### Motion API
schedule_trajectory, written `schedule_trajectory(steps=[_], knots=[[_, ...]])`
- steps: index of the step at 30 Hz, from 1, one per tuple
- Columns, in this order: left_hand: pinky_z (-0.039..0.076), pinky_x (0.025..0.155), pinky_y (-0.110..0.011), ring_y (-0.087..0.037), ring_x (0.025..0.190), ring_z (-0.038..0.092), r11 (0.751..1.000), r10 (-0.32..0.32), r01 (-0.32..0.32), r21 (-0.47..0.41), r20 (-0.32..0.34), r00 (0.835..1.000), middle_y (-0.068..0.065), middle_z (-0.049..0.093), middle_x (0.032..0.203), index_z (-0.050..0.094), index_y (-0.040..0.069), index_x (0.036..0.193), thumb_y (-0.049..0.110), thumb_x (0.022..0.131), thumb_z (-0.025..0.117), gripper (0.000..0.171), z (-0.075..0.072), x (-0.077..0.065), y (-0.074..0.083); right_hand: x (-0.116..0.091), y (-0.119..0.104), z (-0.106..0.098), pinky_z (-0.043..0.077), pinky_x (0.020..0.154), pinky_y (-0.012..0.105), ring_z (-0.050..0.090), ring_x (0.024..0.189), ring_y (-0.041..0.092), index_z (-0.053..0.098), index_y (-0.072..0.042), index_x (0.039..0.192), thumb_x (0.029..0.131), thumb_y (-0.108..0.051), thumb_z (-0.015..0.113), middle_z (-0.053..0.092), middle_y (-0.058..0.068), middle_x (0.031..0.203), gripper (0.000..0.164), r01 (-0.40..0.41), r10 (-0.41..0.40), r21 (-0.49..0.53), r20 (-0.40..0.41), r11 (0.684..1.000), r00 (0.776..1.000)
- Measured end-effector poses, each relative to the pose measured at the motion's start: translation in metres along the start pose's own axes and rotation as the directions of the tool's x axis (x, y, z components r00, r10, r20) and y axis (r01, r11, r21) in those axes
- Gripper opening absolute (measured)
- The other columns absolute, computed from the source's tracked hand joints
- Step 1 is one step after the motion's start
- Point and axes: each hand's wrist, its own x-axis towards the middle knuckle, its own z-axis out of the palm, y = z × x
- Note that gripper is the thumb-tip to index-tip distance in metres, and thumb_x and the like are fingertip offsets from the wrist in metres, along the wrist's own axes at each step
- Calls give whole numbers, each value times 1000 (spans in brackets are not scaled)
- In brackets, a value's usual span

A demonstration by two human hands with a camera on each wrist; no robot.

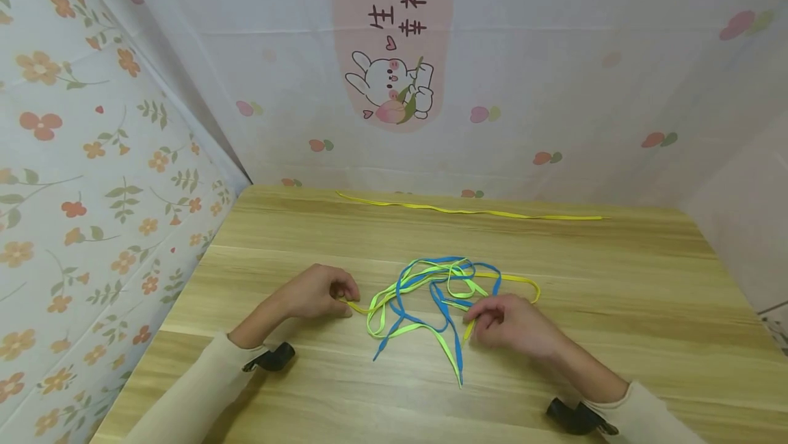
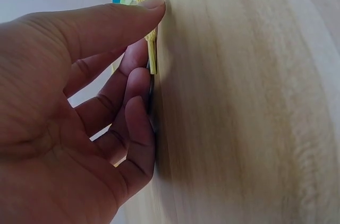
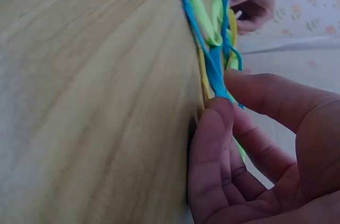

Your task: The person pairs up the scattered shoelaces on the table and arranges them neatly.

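Foremost, the right hand (image 1: 517, 326) curled by a yellow tip (image 1: 470, 330), its fingers' hold unclear. The left hand (image 1: 320, 291) pinched a yellow lace (image 1: 359, 308) between its fingers. A blue lace (image 1: 459, 355) and a green lace (image 1: 440, 338) crossed it on the surface (image 1: 345, 396); slow pulling seemed advisable. Beyond lay a straight yellow lace (image 1: 474, 211).

A plain cream left sleeve (image 1: 195, 389) and a matching right sleeve (image 1: 645, 418) are being worn. By the cuffs, a curved black left wrist device (image 1: 277, 357) and its similar black right counterpart (image 1: 572, 418) are being worn.
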Motion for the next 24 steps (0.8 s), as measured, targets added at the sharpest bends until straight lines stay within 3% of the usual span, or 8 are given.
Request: schedule_trajectory(steps=[7,14,24], knots=[[53,77,-28,-8,82,60,1000,-7,7,25,2,1000,12,69,89,79,16,97,5,87,92,20,2,1,-2,0,1,8,47,66,24,58,72,10,81,-8,103,82,2,85,65,-5,79,24,16,-24,-117,-66,993,998],[53,77,-27,-8,82,60,1000,-8,8,22,-5,1000,12,70,88,78,16,96,5,87,92,20,3,1,-2,-1,0,11,47,64,24,57,70,8,80,-14,89,83,1,78,64,-8,76,17,-14,-11,-198,-122,980,992],[53,77,-27,-7,82,60,1000,6,-5,27,-18,1000,13,69,88,79,16,95,5,88,92,19,4,2,-2,0,2,7,50,57,24,60,59,5,77,-14,87,95,2,76,66,-11,71,17,69,-81,-253,-39,965,996]])
